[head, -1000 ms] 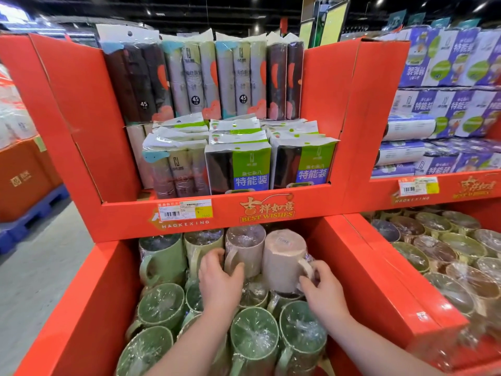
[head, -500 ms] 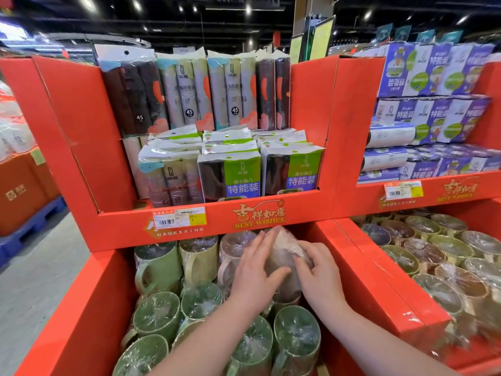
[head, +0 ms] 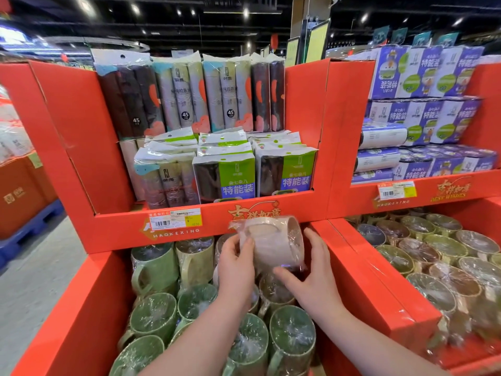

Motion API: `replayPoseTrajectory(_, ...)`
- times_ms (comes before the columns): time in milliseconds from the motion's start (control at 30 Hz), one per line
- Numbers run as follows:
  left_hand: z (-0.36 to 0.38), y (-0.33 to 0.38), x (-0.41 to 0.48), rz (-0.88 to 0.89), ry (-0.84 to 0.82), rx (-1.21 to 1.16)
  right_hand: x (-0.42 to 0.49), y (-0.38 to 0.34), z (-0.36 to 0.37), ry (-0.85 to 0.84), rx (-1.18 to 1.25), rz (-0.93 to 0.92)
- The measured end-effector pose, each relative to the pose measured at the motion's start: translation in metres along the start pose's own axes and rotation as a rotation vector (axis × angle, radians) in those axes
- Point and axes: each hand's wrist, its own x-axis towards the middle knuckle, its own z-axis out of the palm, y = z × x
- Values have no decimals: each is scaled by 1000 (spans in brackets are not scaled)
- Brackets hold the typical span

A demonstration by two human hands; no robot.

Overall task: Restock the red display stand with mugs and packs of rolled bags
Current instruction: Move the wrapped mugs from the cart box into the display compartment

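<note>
A pale pink mug (head: pixel 273 244) wrapped in clear film lies on its side in the air above the lower bin of the red display stand (head: pixel 81 308). My left hand (head: pixel 235 270) grips its left end with thumb and fingers. Cupping its right side and underside is my right hand (head: pixel 314 278). Below, several green wrapped mugs (head: pixel 153 314) stand in the bin, some stacked at the back. Packs of rolled bags (head: pixel 225 175) fill the upper shelf.
A second red stand (head: pixel 379 278) adjoins on the right, with several wrapped mugs in its bin and purple packs (head: pixel 423 115) above. A price tag (head: pixel 176 218) sits on the shelf lip. The aisle floor (head: pixel 35 280) and a blue pallet (head: pixel 29 229) lie to the left.
Both hands have lifted the pink mug out of the back row and turned it onto its side, handle upward. The camera has tilted slightly downward.
</note>
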Motion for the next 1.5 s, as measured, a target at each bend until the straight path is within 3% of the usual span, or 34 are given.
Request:
replayPoseTrajectory(167,-2,-3,-3,-48,-52,34,6,9,-1,9,-53,-11)
replayPoseTrajectory(367,-12,-13,-5,38,-191,512,12,18,-10,50,-116,50)
replayPoseTrajectory(600,-26,-22,-4,113,-234,722,22,26,1,-51,-234,74)
replayPoseTrajectory(867,-50,-28,9,140,36,710,33,36,14,-74,-407,148)
replayPoseTrajectory(1033,-59,-34,21,90,65,710,39,38,26,-193,-462,141)
replayPoseTrajectory(1133,-58,-33,29,72,89,694,46,28,31,-176,-396,165)
replayPoseTrajectory(1300,-59,-35,38,8,102,730,45,25,37,0,-43,406)
replayPoseTrajectory(1500,-55,-37,42,0,107,707,34,30,53,-54,36,502)
